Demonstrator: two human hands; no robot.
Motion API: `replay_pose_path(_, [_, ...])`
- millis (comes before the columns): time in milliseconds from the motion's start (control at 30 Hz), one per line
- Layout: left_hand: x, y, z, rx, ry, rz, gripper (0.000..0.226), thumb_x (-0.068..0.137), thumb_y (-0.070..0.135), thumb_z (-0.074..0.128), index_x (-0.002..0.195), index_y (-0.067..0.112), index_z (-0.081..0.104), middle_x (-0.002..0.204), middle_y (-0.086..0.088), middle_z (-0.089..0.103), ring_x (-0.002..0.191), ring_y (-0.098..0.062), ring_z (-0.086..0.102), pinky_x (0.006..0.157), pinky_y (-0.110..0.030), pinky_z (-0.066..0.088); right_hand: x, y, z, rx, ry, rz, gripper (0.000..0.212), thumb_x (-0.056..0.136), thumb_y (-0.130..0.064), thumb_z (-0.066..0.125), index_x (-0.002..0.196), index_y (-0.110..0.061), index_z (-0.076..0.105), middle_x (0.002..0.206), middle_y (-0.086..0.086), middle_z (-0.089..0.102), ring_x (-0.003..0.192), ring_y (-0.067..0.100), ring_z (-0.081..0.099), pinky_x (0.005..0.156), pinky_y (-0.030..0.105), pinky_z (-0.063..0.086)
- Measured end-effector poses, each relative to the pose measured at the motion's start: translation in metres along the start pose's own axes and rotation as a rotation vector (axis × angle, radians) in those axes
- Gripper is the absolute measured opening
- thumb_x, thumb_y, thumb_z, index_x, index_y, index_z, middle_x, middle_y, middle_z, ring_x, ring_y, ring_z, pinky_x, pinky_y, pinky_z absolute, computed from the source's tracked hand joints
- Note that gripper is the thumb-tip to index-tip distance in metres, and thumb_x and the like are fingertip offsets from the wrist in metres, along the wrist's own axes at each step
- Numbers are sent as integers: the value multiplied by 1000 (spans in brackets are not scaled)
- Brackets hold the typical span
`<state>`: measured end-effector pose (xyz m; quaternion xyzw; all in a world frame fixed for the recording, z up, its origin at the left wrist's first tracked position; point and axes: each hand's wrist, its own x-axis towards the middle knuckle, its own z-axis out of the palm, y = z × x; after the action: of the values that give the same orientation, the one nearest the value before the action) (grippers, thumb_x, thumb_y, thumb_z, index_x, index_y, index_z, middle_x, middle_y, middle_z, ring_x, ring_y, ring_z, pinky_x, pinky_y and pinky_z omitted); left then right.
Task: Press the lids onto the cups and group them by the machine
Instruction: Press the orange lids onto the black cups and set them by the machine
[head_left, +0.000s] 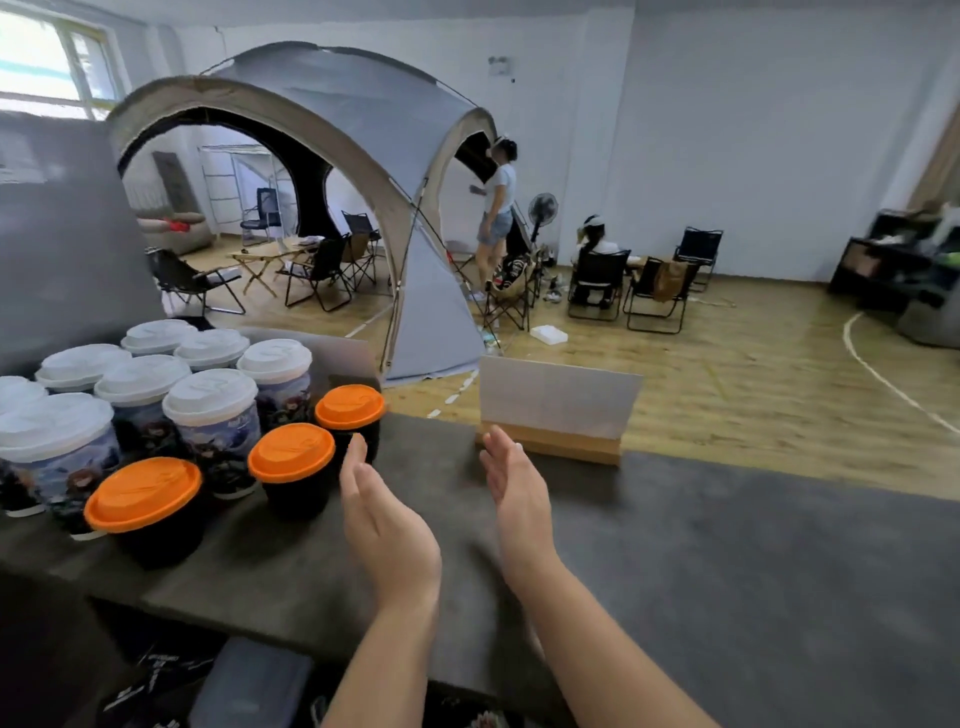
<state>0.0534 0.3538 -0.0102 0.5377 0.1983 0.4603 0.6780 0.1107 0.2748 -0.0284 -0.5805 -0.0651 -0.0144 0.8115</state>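
Note:
Several printed cups with white lids (210, 397) stand clustered at the left of the dark counter (727, 545), beside a grey machine (57, 234). Three black cups with orange lids stand in front of them: one nearest me (143, 493), one in the middle (291, 451), one farthest (350, 406). My left hand (382, 525) is open with straight fingers, palm facing right, its fingertips just right of the farthest orange-lidded cup. My right hand (517, 488) is open too, palm facing left, above the bare counter. Neither hand holds anything.
A white card in a wooden holder (556, 410) stands at the counter's far edge, just beyond my right hand. Behind the counter lie a wooden floor, a grey tent (363, 156), folding chairs and two people. A dark pouch (249, 686) lies below the counter's near edge.

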Motion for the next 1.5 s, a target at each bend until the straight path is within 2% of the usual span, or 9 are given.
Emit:
replay_pose_path(233, [-125,0,113,-67,-330,-87,44,109,24,22,145,12,46,145,2,50,136,-6,42,102,-3,30,-20,-72,-168,-15,287,-139,41,107,-19,24,138,-8,48,134,3,55,127,18,53,109,25,39])
replay_pose_path(367, [-218,-7,175,-52,-533,-177,45,107,35,24,142,19,48,145,4,50,137,-6,42,117,-26,29,-44,-114,-282,-37,492,-197,37,107,-21,26,132,-13,52,132,3,57,122,16,56,106,25,40])
replay_pose_path(600, [-389,-1,256,13,-876,-257,46,108,32,22,145,17,46,145,8,48,135,-5,39,103,-14,24,-105,-176,-457,-116,809,-293,39,108,-24,24,134,-17,52,131,0,56,121,12,54,106,26,37])
replay_pose_path(767, [-482,0,320,34,-1150,-390,48,106,42,24,145,25,47,146,13,47,135,-5,39,112,-27,27,-127,-199,-552,-166,1007,-268,29,106,-28,29,125,-26,52,130,2,54,123,18,50,105,32,39])
replay_pose_path(867, [-515,-4,364,80,-1273,-529,54,104,48,28,148,21,43,153,4,42,142,-13,35,115,-32,23,-121,-208,-599,-143,1075,-167,37,105,-31,33,137,-20,46,141,6,47,131,21,44,111,40,36])
replay_pose_path(1067, [-547,-9,419,206,-1300,-789,65,102,57,25,156,19,24,160,-5,29,146,-25,27,117,-39,22,-88,-219,-649,-88,1039,-16,49,104,-37,32,150,-22,32,153,4,39,140,25,36,114,42,32])
replay_pose_path(1167, [-559,-19,430,173,-1328,-828,70,99,64,26,154,20,31,157,-5,36,143,-24,35,119,-41,26,-77,-220,-655,-129,1017,12,49,103,-42,32,149,-23,36,150,4,43,137,25,40,113,44,34])
replay_pose_path(1400, [-548,-19,402,86,-1310,-693,54,103,55,25,145,25,44,140,3,50,130,-15,43,106,-30,30,-93,-212,-616,-255,972,-63,46,104,-42,33,145,-24,41,147,0,42,136,18,39,108,33,32])
replay_pose_path(1500, [-513,-25,371,90,-1179,-552,51,104,52,28,145,25,43,138,2,52,129,-16,46,108,-34,32,-97,-204,-579,-296,883,-105,35,103,-41,38,119,-20,61,116,-2,61,107,10,53,89,24,41])
